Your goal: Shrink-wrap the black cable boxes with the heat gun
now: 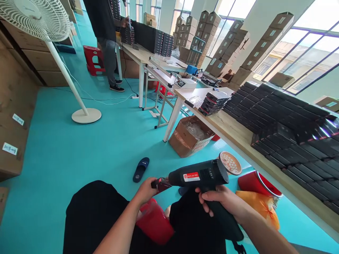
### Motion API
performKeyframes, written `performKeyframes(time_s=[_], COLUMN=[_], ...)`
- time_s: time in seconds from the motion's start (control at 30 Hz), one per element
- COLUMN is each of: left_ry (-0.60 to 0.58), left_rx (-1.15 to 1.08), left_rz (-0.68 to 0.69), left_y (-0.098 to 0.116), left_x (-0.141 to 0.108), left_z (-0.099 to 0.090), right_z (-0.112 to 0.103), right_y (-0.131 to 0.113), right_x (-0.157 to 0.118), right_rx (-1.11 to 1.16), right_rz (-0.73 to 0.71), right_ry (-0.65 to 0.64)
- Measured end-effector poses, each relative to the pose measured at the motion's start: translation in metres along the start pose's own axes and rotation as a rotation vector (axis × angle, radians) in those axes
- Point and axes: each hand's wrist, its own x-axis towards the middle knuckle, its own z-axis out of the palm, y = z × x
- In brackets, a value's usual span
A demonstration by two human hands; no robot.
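Note:
A black heat gun (200,174) with a red and white label is gripped by its handle in my right hand (221,201), fingers wrapped round it. Its nozzle points left at a small dark red and black box (162,184). My left hand (146,191) holds that box by its left end, above a red bucket (156,224) between my knees. The nozzle tip is right at the box; whether they touch I cannot tell.
On my right a long table (233,125) carries stacked black boxes (278,123). Beneath it are an open carton (189,135), a red bin (258,183) and an orange bag (258,208). A slipper (141,170), a fan (86,115) and a standing person (106,53) are ahead.

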Motion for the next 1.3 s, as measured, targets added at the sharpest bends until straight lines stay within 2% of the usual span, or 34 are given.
performKeyframes(time_s=[0.17,0.3,0.43,0.53,0.63,0.77,0.97,1.07,1.2,1.27,1.3], left_ry=[-0.047,-0.058,-0.089,-0.024,0.058,0.097,0.066,0.041,-0.134,-0.189,-0.176], left_rx=[-0.154,-0.196,-0.26,-0.391,-0.7,-1.0,-1.207,-1.304,-1.496,-1.496,-1.456], left_rz=[-0.082,-0.11,-0.168,-0.155,-0.183,-0.247,-0.349,-0.282,-0.053,-0.066,-0.11], left_y=[0.002,-0.001,-0.001,0.003,0.007,0.014,0.008,0.005,0.014,0.019,0.019], left_x=[-0.002,0.001,0.002,0.004,0.005,0.0,-0.004,-0.004,-0.008,-0.007,-0.006], left_z=[-0.002,-0.002,-0.008,-0.015,-0.022,-0.028,-0.035,-0.037,-0.036,-0.034,-0.032], right_z=[-0.021,-0.021,-0.023,-0.033,-0.04,-0.034,-0.011,-0.006,-0.008,-0.01,-0.011], right_y=[-0.001,0.003,0.011,0.022,0.034,0.047,0.054,0.057,0.059,0.058,0.058], right_x=[-0.003,-0.001,-0.004,-0.013,-0.023,-0.033,-0.024,-0.016,-0.014,-0.016,-0.018], right_rx=[-0.01,0.033,0.197,0.313,0.324,0.282,0.265,0.306,0.366,0.37,0.363], right_rz=[0.02,0.028,-0.002,0.043,0.099,0.097,0.098,0.06,0.019,0.015,0.014], right_ry=[0.061,0.063,0.075,0.082,0.036,-0.063,-0.161,-0.175,-0.164,-0.141,-0.123])
